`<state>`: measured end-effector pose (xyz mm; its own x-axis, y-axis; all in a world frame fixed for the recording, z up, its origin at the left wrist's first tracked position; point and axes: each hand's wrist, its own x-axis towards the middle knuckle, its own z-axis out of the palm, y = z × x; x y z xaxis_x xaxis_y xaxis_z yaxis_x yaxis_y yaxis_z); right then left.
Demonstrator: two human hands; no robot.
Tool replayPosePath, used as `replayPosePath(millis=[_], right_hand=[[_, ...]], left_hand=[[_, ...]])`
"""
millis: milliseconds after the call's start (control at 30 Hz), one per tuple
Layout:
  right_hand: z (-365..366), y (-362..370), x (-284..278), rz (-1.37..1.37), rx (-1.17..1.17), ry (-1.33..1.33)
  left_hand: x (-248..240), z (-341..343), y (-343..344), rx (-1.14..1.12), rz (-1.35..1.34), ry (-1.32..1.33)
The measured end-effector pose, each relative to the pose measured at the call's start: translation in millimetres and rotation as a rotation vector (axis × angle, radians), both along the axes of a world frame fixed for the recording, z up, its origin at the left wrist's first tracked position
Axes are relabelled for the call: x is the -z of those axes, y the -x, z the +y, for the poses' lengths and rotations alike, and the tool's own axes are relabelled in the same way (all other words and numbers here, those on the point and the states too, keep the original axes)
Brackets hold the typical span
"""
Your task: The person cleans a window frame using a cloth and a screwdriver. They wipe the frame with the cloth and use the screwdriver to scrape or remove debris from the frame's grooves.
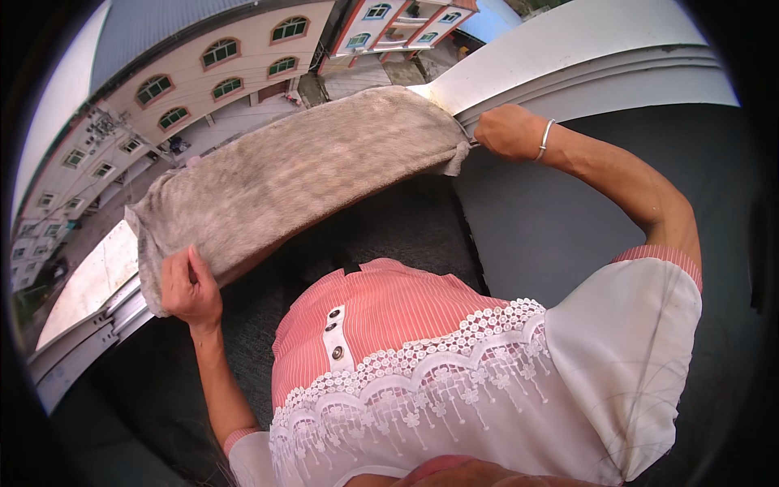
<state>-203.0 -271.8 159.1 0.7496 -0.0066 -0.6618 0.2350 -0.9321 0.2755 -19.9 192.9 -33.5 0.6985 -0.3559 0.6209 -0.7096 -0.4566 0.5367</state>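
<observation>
Beyond the opening, on the far left, stands a pale building with arched windows [191, 85]. Nearer, a white window frame [568, 57] runs away to the far right, and its track [122, 312] shows again at the near left. A dark grey panel [617, 211] fills the right side below it. Between the two stretches of frame lies the grey-brown towel [316, 150], draped lengthwise across the ledge; what it covers is mostly hidden, apart from a brownish strip under its near edge.

The left hand [192, 288] is at the towel's near left end, thumb and fingers drawn together on the bunched edge. The right hand [510, 132] is curled into a fist at the far right end and seems to have the corner pinched, though its fingertips are hidden. A thin bracelet [545, 140] circles the right wrist.

The spreading looks mostly done: the middle lies broad and fairly smooth. What seems left is at the ends, where folds and crumpled corners are not yet flat, and neither hand appears to have let go.
</observation>
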Motion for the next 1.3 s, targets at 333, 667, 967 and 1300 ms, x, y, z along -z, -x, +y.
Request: replayPosePath(millis=[333, 667, 967, 1300], right_hand=[[16, 14, -20, 0.039, 0.276, -0.255], [160, -66, 87, -0.218, -0.109, -0.774], [143, -66, 45, -0.054, -0.266, -0.579], [166, -92, 33, 0.044, -0.341, -0.543]], left_hand=[[4, -10, 3, -0.108, -0.054, -0.037], [-10, -4, 3, -0.102, 0.005, -0.043], [-24, 65, 33, -0.489, -0.008, -0.235], [-15, 75, 14, -0.76, 0.075, -0.281]])
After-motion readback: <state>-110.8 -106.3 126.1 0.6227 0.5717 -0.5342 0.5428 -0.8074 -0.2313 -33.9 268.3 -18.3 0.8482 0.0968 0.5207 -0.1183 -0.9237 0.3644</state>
